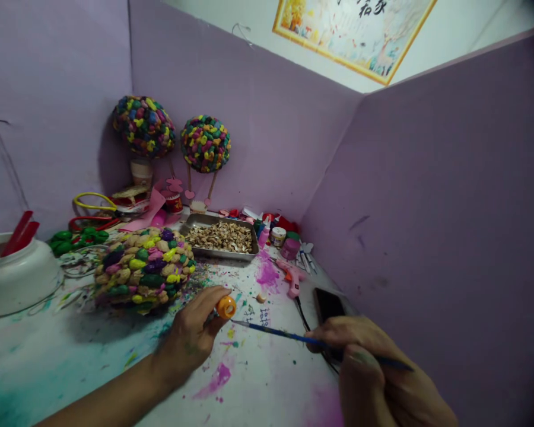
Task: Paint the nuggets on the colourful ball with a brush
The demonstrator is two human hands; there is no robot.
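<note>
One bottle (pixel 222 305) and one paintbrush (pixel 280 333) meet over the tabletop (pixel 249 379).
Left to right: one white pot (pixel 20 281); one part-coloured ball (pixel 145 267), near; two coloured balls (pixel 145 126) (pixel 205 144), far; one metal tray (pixel 226 255). The left hand (pixel 193 329) pinches the orange bottle, its mouth tilted seemingly for the tip's access; the right hand (pixel 378 362) pinches the paintbrush mid-handle, likely for steady aim, tip just beside the bottle.

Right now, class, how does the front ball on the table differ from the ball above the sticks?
The front ball shows many bare tan lumps; the raised ball looks coloured all over.
The front ball sits low on the table; the raised ball is up on thin sticks.
Both are bumpy and multicoloured.
</note>
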